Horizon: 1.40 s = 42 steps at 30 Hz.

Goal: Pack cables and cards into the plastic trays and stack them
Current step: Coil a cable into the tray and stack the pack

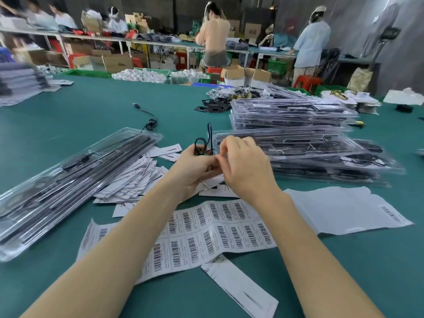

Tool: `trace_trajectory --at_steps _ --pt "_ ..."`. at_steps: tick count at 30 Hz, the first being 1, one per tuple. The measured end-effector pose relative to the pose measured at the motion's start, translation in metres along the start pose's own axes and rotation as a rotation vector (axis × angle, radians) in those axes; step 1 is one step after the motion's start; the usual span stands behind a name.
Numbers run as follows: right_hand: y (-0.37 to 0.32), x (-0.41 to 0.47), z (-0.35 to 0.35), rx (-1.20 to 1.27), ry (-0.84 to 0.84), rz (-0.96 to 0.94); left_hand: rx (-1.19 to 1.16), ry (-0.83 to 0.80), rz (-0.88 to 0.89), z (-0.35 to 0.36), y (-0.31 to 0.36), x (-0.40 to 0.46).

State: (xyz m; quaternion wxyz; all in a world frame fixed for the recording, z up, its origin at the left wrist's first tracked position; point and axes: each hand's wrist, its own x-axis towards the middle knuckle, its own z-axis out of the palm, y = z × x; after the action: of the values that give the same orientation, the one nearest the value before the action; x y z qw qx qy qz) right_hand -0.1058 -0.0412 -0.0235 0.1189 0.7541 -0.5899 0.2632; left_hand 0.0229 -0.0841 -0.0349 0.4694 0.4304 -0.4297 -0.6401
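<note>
- Two bare hands meet over the middle of the green desk [96, 111], which has a smooth, matte surface.
- The left hand [195, 166] has its fingers curled round a small coiled black cable [203, 145]; thin loops of it stand up above the fingers.
- The right hand [245, 166] has its fingertips bent and pinched together just beside the left thumb; what it pinches I cannot tell, the hands are blurred.
- One long clear plastic tray [75, 180] lies at the left, glossy, with black parts inside.
- At the right is a stack of many such trays [305, 154]; the count is not readable.
- Between them many narrow white cards [137, 177] lie in a loose heap.
- One sheet of barcode labels [206, 230] lies flat under the forearms, and one more loose black cable [149, 121] lies farther back.
</note>
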Motion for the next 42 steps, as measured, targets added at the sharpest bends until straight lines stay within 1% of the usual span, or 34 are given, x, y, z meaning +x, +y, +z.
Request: trace_trajectory --at_steps 4,6,8,12,13,16,18,26,29,32,35,38,42 --pt "0.012 -0.002 -0.002 0.074 -0.069 -0.023 0.108 -0.033 0.067 -0.007 -0.004 0.0" --pt "0.021 0.0 -0.006 0.141 -0.09 -0.025 0.231 -0.033 0.147 -0.009 -0.006 0.0" --pt "0.028 -0.001 -0.007 0.214 -0.085 0.005 0.429 -0.017 0.261 -0.01 -0.008 -0.001" --pt "0.033 -0.003 -0.003 0.231 -0.032 -0.003 1.03 0.09 0.557 -0.019 -0.014 0.001" --pt "0.034 -0.003 -0.003 0.238 -0.006 -0.009 1.111 0.099 0.608 -0.022 -0.013 0.002" --pt "0.035 -0.002 -0.003 0.257 0.047 0.013 1.131 0.068 0.67 -0.027 -0.008 0.0" --pt "0.033 -0.001 -0.002 0.262 0.06 0.027 1.156 0.034 0.663 -0.029 -0.006 -0.001" --pt "0.031 0.001 0.002 0.285 0.085 0.039 1.379 0.009 0.695 -0.044 0.012 -0.002" --pt "0.032 0.002 0.003 0.312 0.093 0.057 1.454 -0.042 0.737 -0.05 0.024 0.0" --pt "0.031 0.003 0.004 0.32 0.094 0.063 1.436 -0.099 0.793 -0.055 0.029 0.0" --pt "0.031 0.004 0.005 0.333 0.096 0.069 1.43 -0.104 0.876 -0.06 0.028 0.0" --pt "0.03 0.005 0.005 0.347 0.101 0.085 1.307 -0.12 0.865 -0.065 0.026 0.002" --pt "0.028 0.005 0.004 0.353 0.098 0.099 1.224 -0.141 0.882 -0.068 0.018 0.006"
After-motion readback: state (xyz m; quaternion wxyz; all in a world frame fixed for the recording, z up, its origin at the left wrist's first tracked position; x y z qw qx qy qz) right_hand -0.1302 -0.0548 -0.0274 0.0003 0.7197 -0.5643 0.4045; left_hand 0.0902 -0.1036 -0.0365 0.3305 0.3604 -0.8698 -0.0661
